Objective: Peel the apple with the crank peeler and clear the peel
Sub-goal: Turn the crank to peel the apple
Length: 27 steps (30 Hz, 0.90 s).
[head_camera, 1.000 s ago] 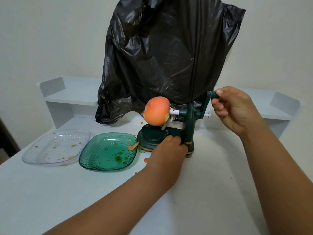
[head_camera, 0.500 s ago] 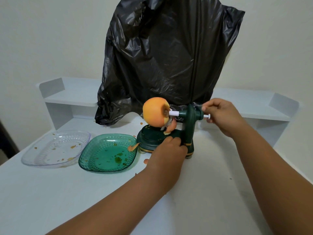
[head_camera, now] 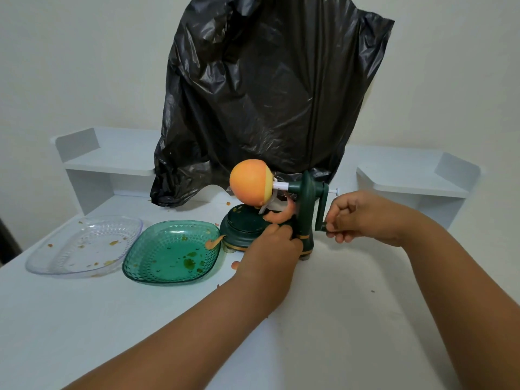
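Green peeler (head_camera: 302, 220) mid-peel: my left hand (head_camera: 270, 249) grips its base, right hand (head_camera: 363, 218) pinches the crank (head_camera: 322, 209), apple (head_camera: 249, 182) spiked above, barely stripped; next, I judge, steady cranking.

Even, soft, bright light; faint shadows under forearms on table (head_camera: 84, 319). Sheen on black bag (head_camera: 267, 88). Wide-angle bending at edges; overall slightly soft focus.

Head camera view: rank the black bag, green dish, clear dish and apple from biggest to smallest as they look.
1. black bag
2. green dish and clear dish look about alike; the green one sits nearer, so unsure
3. apple
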### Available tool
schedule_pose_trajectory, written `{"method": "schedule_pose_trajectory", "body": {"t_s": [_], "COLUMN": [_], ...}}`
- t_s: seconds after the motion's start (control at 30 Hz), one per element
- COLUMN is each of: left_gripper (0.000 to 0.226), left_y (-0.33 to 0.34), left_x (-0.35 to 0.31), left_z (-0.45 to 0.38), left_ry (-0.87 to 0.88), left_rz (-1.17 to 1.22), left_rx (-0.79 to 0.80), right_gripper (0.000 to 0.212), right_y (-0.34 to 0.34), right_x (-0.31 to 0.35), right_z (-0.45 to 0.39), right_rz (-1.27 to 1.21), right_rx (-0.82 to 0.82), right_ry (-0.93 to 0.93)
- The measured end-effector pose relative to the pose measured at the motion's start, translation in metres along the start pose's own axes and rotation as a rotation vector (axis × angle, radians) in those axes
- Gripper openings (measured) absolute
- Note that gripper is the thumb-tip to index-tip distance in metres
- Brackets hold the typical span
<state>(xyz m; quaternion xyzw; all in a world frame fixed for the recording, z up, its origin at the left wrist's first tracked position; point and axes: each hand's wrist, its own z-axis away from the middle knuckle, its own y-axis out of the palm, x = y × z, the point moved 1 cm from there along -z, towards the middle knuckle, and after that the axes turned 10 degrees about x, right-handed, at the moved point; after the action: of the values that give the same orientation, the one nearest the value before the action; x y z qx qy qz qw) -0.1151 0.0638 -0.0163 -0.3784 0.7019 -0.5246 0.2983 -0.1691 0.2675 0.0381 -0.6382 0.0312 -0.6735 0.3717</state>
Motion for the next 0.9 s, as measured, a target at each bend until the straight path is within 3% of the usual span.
{"method": "schedule_pose_trajectory", "body": {"t_s": [0.17,0.37,0.43,0.6,0.9], "left_gripper": [0.039,0.046,0.054,0.026,0.026], "left_y": [-0.002,0.000,0.001,-0.003,-0.003], "left_x": [0.000,0.000,0.001,-0.002,-0.001], "left_z": [-0.001,-0.001,-0.002,0.003,0.004], "left_ry": [-0.017,-0.037,-0.043,-0.005,0.003], "left_rz": [-0.026,-0.113,-0.143,-0.011,-0.030], "left_rx": [0.032,0.083,0.106,-0.022,-0.048], "right_gripper": [0.007,0.018,0.016,0.005,0.010], "right_y": [0.000,-0.001,-0.001,-0.002,-0.010], "right_x": [0.012,0.029,0.032,0.039,0.051], "right_z": [0.021,0.030,0.032,0.032,0.001], "right_rz": [-0.189,-0.268,-0.321,-0.446,-0.533], "right_rx": [0.141,0.112,0.066,-0.122,-0.473], "right_ry": [-0.076,-0.220,-0.290,-0.426,-0.498]}}
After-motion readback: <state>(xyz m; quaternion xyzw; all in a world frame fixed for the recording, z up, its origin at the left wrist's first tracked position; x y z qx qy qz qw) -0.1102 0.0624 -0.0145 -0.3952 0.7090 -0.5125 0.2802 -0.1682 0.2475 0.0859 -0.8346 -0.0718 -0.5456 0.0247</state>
